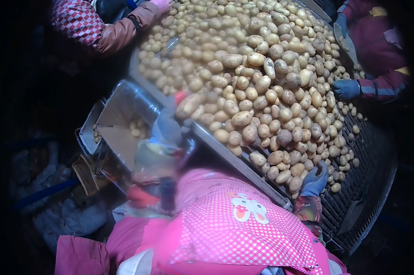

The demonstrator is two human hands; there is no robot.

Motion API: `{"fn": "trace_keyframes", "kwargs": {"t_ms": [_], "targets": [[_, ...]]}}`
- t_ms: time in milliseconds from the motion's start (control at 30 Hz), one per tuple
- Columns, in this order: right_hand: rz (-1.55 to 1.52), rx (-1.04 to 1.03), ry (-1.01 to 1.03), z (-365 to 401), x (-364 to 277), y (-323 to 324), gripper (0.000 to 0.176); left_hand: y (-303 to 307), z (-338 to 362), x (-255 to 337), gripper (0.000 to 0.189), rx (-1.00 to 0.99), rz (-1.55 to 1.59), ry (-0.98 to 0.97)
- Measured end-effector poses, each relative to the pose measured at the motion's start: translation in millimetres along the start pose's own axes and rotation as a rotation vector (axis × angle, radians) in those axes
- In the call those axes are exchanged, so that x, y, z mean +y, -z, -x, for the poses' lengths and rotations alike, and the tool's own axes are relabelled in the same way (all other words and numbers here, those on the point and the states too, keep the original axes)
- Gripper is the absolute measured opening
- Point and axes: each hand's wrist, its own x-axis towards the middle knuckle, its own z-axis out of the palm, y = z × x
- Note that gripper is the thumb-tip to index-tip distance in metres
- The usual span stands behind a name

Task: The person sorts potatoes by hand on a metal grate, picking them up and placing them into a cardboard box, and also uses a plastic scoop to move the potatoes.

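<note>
A big heap of potatoes (271,82) covers the slatted sorting table in front of me. At its near left edge is my left hand (168,128), in a blue glove and smeared by motion. Its fingers are closed around a large potato (188,106). My right hand (315,179), in a blue-grey glove, lies at the near right edge of the heap. Its fingers are apart and curve against the potatoes there, partly hidden from view.
A metal rim (239,165) borders the table between me and the heap. Left of it stands a plastic-lined cardboard box (120,107) with a few potatoes inside. Bare dark slats (353,183) show at right. Co-workers' arms reach in at upper left (120,34) and right (346,88).
</note>
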Motion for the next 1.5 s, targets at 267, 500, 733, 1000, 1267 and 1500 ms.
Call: {"fn": "trace_keyframes", "kwargs": {"t_ms": [267,500,733,1000,1267,1500], "targets": [[0.033,0.044,0.100,0.8,10.4,-2.6,0.024,79.7,-27.8,5.5,0.041,-0.243,0.240,-0.060],[-0.029,0.104,0.180,-2.8,3.6,-3.0,0.019,191.5,-33.2,37.3,0.034,0.662,-0.537,-0.338],[0.018,0.120,0.215,-3.8,2.4,0.9,0.020,-39.0,-13.3,-56.9,0.051,-0.401,-1.365,-0.609],[-0.035,0.066,0.160,-6.8,-1.0,3.5,0.018,-50.1,-47.9,-82.4,0.057,-0.542,-1.455,-0.619],[-0.154,0.011,-0.048,-1.4,19.7,-11.8,0.020,136.1,-16.5,-11.5,0.029,0.228,0.237,-0.390],[-0.010,-0.041,-0.036,-2.5,-4.3,0.1,0.030,418.6,103.1,19.3,0.034,1.457,-0.533,-0.601]]}}
